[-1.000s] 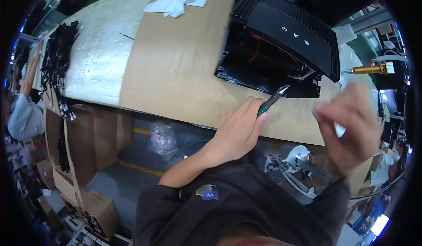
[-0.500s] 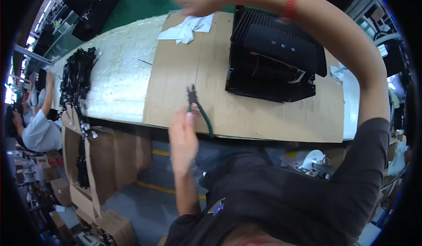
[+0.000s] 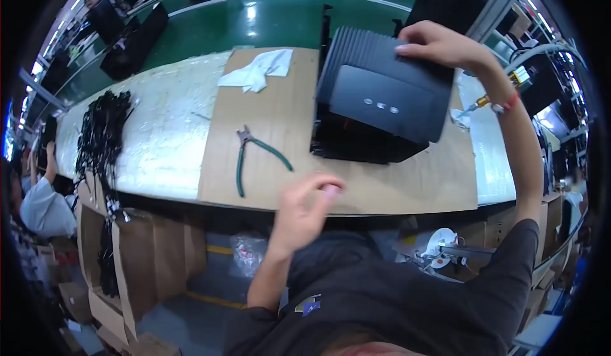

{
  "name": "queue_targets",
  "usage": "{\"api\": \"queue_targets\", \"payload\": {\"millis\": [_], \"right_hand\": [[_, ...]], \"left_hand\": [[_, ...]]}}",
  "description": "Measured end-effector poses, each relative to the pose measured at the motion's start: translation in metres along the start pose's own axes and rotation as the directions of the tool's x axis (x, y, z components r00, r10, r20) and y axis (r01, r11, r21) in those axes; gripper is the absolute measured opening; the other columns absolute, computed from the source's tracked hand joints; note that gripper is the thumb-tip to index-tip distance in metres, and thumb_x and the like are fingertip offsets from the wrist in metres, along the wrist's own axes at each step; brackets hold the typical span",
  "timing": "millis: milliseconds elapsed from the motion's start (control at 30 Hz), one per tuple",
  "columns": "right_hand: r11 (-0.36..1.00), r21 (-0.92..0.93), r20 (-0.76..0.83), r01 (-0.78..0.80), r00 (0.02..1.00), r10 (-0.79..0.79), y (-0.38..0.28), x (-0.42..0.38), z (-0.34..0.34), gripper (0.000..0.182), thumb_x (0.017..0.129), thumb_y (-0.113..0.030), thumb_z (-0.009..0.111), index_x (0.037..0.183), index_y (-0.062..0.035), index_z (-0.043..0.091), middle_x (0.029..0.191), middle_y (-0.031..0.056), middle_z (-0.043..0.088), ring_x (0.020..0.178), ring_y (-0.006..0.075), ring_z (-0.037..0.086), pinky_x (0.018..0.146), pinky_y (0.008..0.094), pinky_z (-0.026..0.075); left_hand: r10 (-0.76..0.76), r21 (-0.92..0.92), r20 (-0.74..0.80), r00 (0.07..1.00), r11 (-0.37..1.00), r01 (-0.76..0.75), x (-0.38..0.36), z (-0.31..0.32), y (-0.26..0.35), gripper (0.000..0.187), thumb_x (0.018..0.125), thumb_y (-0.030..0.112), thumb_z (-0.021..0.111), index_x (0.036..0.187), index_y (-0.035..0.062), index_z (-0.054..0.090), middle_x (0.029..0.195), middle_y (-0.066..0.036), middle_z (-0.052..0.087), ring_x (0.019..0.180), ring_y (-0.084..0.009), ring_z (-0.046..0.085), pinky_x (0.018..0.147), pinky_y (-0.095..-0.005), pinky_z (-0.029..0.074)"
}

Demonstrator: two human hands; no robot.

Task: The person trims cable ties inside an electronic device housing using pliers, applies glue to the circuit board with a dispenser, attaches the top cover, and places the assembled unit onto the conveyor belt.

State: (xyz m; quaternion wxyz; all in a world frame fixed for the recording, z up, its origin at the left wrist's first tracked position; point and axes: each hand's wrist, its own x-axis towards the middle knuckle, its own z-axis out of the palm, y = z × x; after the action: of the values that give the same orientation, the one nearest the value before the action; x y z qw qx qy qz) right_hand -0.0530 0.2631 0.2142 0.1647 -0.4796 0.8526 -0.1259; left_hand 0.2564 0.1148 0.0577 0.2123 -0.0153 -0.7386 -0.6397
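Observation:
My right hand [image 3: 439,47] grips the upper edge of a ribbed black cover [image 3: 388,104], its thumb on the outer face. The cover sits tilted over a black housing [image 3: 350,146], whose inside is mostly hidden. Three small marks show on the cover's smooth panel. My left hand [image 3: 302,213] is over the front edge of the cardboard sheet [image 3: 407,193], fingers loosely curled, with nothing visible in it. Green-handled pliers [image 3: 245,139] lie on the cardboard, handles spread, left of the housing and apart from my hands. A white cloth [image 3: 258,71] lies behind them.
Black cables [image 3: 105,130] are heaped at the left, some hanging into an open carton [image 3: 149,260]. A screwdriver-like tool [image 3: 480,103] hangs at the right. Green surface [image 3: 254,21] runs behind the bench. Another person's sleeve [image 3: 46,211] shows at far left.
My right hand has come down from the upper left onto the cover. My left hand has moved right, away from the pliers, which now lie flat. The cover now hides more of the housing's interior.

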Motion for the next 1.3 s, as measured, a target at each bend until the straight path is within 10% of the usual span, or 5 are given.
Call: {"api": "queue_targets", "payload": {"millis": [167, 267, 400, 600, 1300], "right_hand": [[0.958, 0.007, -0.190, 0.287, 0.941, -0.280, -0.083, -0.100, 0.036, 0.031, 0.076, -0.017, 0.076, 0.095, -0.0045, 0.056, 0.077, 0.0061, 0.056, 0.074, 0.0220, 0.059, 0.067, 0.0337, 0.046], [0.841, -0.478, -0.076, 0.254, 0.942, -0.328, -0.124, -0.149, 0.094, 0.024, 0.071, -0.018, 0.066, 0.084, -0.0033, 0.052, 0.080, 0.0106, 0.054, 0.072, 0.0283, 0.060, 0.062, 0.0387, 0.046], [0.980, -0.047, -0.339, 0.191, 0.920, -0.196, -0.092, -0.166, 0.116, 0.021, 0.083, -0.021, 0.066, 0.087, -0.0030, 0.056, 0.073, 0.0089, 0.055, 0.066, 0.0251, 0.058, 0.061, 0.0332, 0.046], [0.799, 0.391, -0.888, -0.457, 0.039, 0.458, 0.180, -0.154, 0.108, 0.040, 0.087, -0.026, 0.068, 0.110, 0.0025, 0.053, 0.087, 0.0071, 0.063, 0.073, 0.0099, 0.056, 0.062, 0.0252, 0.046], [0.905, 0.327, -0.943, 0.272, 0.155, 0.294, 0.136, -0.137, 0.056, 0.023, 0.086, -0.024, 0.059, 0.081, -0.0017, 0.060, 0.064, 0.0006, 0.054, 0.053, 0.0064, 0.048, 0.047, 0.0198, 0.036]], "left_hand": [[-0.143, -0.717, 0.415, 0.899, 0.557, 0.419, 0.004, 0.035, 0.020, 0.081, 0.080, 0.019, 0.069, 0.145, 0.0005, 0.024, 0.143, -0.022, 0.039, 0.121, -0.0316, 0.049, 0.097, -0.0442, 0.046], [0.014, -0.858, 0.460, 0.888, 0.265, 0.440, -0.005, 0.047, 0.016, 0.069, 0.088, 0.024, 0.061, 0.143, -0.0003, 0.027, 0.143, -0.019, 0.038, 0.130, -0.0304, 0.042, 0.102, -0.0482, 0.042], [-0.394, -0.802, 0.505, 0.768, 0.114, 0.586, -0.004, 0.063, 0.003, 0.059, 0.093, 0.030, 0.049, 0.140, -0.0013, 0.032, 0.138, -0.020, 0.046, 0.123, -0.0362, 0.049, 0.101, -0.0572, 0.042], [-0.542, -0.834, 0.348, 0.765, 0.192, 0.517, -0.029, 0.070, -0.027, 0.055, 0.083, 0.000, 0.045, 0.137, -0.0055, 0.033, 0.130, -0.024, 0.050, 0.116, -0.0431, 0.053, 0.091, -0.0594, 0.050], [-0.611, -0.827, 0.325, 0.722, 0.187, 0.530, -0.042, 0.058, -0.042, 0.059, 0.076, -0.004, 0.050, 0.134, 0.0035, 0.043, 0.129, -0.011, 0.054, 0.122, -0.0307, 0.050, 0.104, -0.0491, 0.037]]}}
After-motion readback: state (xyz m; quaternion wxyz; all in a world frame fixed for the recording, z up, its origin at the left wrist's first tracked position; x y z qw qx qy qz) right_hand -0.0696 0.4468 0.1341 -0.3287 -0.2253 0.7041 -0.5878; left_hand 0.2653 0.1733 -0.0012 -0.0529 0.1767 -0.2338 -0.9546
